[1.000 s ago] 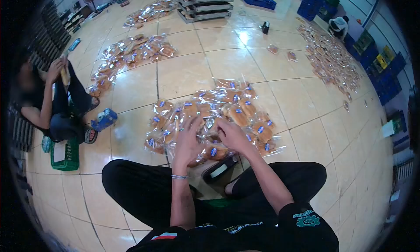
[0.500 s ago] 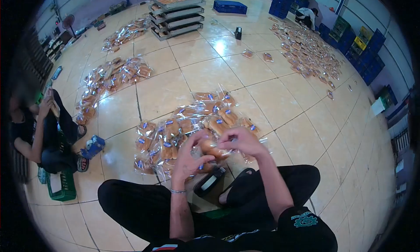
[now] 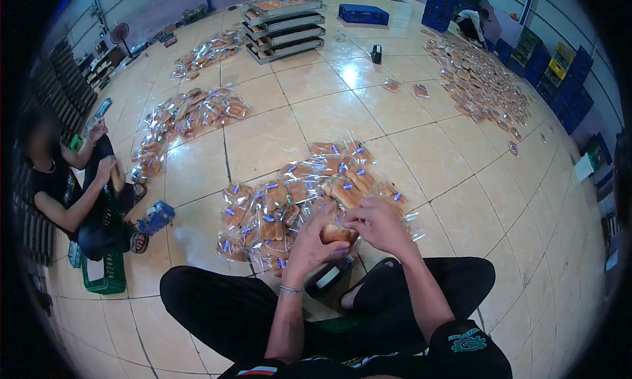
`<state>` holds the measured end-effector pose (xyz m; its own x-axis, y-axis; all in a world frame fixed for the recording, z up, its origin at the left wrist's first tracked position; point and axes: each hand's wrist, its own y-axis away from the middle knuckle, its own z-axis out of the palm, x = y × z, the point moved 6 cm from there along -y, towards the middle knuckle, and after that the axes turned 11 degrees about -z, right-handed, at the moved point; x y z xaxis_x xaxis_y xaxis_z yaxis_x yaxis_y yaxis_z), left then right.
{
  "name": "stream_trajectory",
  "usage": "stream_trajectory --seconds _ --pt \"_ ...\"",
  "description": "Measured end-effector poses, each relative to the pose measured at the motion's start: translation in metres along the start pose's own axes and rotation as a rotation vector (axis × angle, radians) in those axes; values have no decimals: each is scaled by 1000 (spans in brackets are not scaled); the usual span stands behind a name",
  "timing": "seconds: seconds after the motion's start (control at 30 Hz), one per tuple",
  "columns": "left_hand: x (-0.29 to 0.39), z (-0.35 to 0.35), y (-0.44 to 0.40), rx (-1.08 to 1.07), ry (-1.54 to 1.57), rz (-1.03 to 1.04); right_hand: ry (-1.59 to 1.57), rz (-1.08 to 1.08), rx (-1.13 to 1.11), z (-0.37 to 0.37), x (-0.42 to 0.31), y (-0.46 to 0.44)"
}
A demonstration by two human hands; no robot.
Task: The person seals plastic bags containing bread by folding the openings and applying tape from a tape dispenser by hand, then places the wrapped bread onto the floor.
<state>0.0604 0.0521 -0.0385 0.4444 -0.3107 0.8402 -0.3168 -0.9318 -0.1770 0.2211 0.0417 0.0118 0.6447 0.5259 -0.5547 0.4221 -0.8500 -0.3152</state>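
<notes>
A bread roll (image 3: 338,234), apparently in a clear plastic bag, is between my hands above my crossed legs. My left hand (image 3: 315,242) wraps its near left side, thumb underneath. Fingers of my right hand (image 3: 380,226) are pinched at its upper right, where the bag's top seems to be; the fingertips are partly hidden. Just beyond my hands, bagged bread (image 3: 276,195) with blue labels lies heaped on the floor. Below my hands, a black object with a white panel (image 3: 327,278) rests between my legs, partly covered.
A co-worker (image 3: 72,188) sits at the left by a green crate (image 3: 105,274) and a blue packet (image 3: 156,218). More bagged bread (image 3: 191,112) lies beyond. Metal trays (image 3: 283,33) are stacked at the back. Small packets (image 3: 484,79) cover the floor far right, near blue crates (image 3: 563,83).
My hands have drawn closer together around the bread, and my left fingers have closed in on it. The whole view has shifted slightly. At the left, the co-worker's hands have moved apart.
</notes>
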Motion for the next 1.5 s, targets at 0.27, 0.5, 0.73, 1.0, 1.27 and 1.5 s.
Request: stream_trajectory --seconds 0.27,0.5,0.73,1.0,1.27,1.5 --pt "-12 -13 -1 3 882 -363 -809 143 418 20 10 -2" --pt "-12 -16 1 215 904 -380 -900 191 401 53 2 -5" --pt "18 -32 3 433 902 -212 -412 116 573 41 -20 -2" --pt "6 -30 8 270 754 -190 -535 102 606 30 -14 -3" --pt "31 -44 15 395 574 -24 -893 148 541 32 -5 1" --pt "37 -51 18 415 778 -72 -1015 107 574 26 -15 -4"
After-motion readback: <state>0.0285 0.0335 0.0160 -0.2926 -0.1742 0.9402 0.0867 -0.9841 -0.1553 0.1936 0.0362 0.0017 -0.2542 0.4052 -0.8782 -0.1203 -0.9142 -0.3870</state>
